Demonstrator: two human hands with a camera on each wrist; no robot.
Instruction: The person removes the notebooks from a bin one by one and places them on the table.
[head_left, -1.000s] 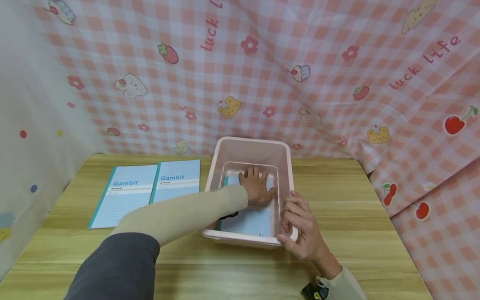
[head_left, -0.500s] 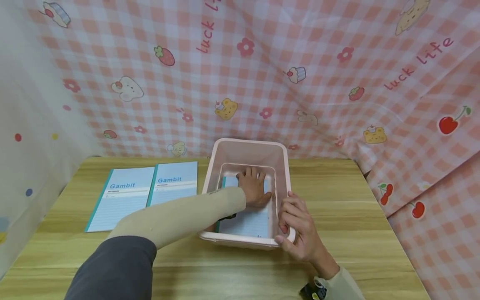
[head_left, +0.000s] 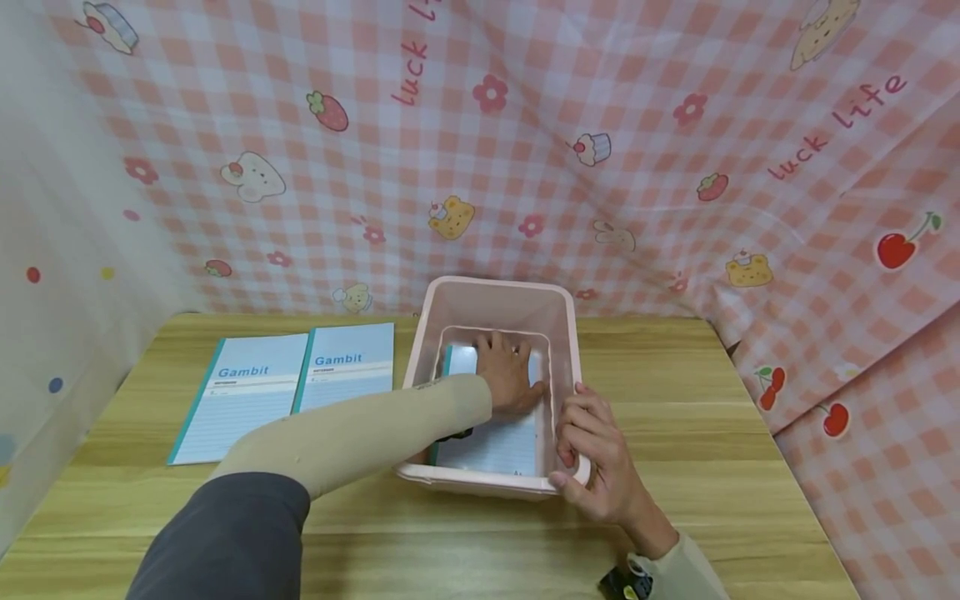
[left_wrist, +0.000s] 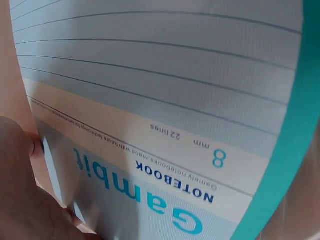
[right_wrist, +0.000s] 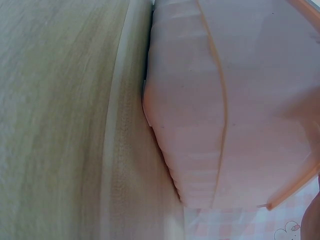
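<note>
A pink plastic bin [head_left: 570, 350] stands at the table's back middle. Inside lies a light-blue Gambit notebook [head_left: 487, 450] with a teal spine; its spine side and printed cover also show in the left wrist view. My left hand [head_left: 510, 379] reaches into the bin over the notebook, fingers at its far edge and thumb towards its right edge. Part of the cover is hidden under the hand and sleeve. My right hand [head_left: 600, 450] grips the bin's near right corner, thumb outside on the rim and fingers curled over the side. In the right wrist view, the bin's outer wall [right_wrist: 190, 110] fills the middle.
Two more Gambit notebooks, a left one [head_left: 240, 408] and a right one [head_left: 348, 367], lie side by side on the wooden table [head_left: 675, 392], left of the bin. My left forearm crosses the right one's lower part. A checked cloth [head_left: 525, 167] hangs behind the table.
The far edge of the notebook in the bin has risen slightly, and its cover catches more light. My left fingers have bent a little. The right hand keeps its hold; the head view shifted slightly.
</note>
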